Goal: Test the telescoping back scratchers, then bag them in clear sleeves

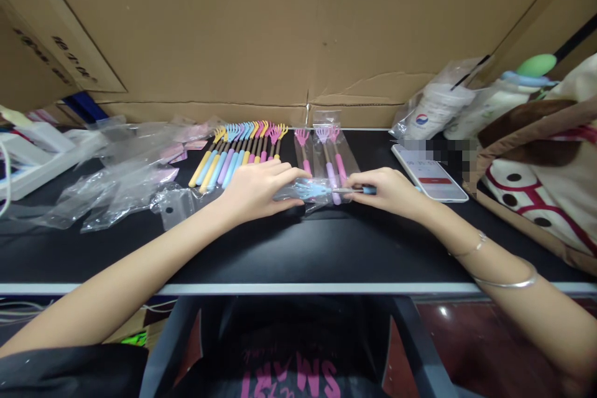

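Note:
My right hand (392, 191) is closed around a blue back scratcher (313, 189), which lies sideways with its claw end pointing left. My left hand (259, 191) pinches a transparent plastic bag (290, 190), and the claw is inside this bag. Just beyond the hands lie bagged back scratchers with pink and purple handles (331, 168). Behind my left hand, several loose back scratchers (233, 152) in yellow, blue, purple and pink form a row, claws away from me.
Transparent bags (125, 168) are heaped on the left beside a white power strip (51, 158). On the right are a phone (431, 174), a bagged cup (436, 109), a bottle (522, 90) and a cloth bag (545, 161). Cardboard (261, 31) walls the back of the black table (298, 255).

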A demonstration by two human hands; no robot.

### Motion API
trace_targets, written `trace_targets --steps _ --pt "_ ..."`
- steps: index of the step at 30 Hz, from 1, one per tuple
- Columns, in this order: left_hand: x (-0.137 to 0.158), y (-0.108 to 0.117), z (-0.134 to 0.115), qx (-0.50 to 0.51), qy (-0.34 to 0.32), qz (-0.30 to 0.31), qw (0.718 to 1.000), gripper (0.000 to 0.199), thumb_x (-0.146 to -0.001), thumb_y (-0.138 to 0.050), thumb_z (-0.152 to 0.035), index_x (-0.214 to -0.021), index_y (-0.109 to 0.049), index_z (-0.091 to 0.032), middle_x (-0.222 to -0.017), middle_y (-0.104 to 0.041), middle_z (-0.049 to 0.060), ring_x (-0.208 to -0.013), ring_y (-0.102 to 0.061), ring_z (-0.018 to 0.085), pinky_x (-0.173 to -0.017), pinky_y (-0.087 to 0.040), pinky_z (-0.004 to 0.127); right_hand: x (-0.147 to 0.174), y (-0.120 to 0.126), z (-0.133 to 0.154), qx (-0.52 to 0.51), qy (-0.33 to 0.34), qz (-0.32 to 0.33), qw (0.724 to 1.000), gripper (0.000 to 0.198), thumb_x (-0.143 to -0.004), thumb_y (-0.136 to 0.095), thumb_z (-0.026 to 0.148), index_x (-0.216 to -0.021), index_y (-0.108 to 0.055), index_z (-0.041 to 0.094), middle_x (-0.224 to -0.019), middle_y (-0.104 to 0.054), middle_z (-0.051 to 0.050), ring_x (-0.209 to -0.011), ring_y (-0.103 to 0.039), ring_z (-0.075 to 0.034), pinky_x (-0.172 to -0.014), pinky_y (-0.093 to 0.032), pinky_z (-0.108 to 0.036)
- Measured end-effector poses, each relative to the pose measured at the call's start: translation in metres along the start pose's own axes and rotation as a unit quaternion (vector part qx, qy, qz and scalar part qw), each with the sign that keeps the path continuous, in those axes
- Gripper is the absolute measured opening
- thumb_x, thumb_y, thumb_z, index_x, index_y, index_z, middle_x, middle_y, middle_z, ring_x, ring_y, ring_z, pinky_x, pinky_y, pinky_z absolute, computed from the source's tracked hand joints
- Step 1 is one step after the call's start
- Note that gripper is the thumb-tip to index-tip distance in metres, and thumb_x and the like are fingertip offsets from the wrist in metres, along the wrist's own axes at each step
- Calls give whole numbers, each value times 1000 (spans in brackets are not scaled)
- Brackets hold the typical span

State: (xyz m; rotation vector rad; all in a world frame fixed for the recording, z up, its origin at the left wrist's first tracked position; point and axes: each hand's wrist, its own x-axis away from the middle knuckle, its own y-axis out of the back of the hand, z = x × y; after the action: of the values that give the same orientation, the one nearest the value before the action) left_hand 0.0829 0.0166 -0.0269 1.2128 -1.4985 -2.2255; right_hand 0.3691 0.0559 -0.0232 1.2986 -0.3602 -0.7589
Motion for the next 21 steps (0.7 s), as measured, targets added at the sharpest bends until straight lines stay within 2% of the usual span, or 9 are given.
trace_targets --steps 11,21 --pt "0 -1 -7 60 25 36 997 39 -85 -62 -50 -118 -59 -29 -97 -67 -2 -85 -63 15 -62 -38 24 2 -2 7 22 -7 -20 1000 20 -88 -55 39 -88 -69 25 -87 -73 0 -76 -66 -16 -63 -37 -23" --pt "1 -2 -11 84 33 23 996 37 -86 -60 -49 -118 -62 -30 -100 -67 -1 -88 -63 14 -63 -40 23 3 -3 10 64 3 -31 997 21 -90 -53 39 -93 -67 24 -94 -74 -2 -81 -67 -18 -62 -35 -25"
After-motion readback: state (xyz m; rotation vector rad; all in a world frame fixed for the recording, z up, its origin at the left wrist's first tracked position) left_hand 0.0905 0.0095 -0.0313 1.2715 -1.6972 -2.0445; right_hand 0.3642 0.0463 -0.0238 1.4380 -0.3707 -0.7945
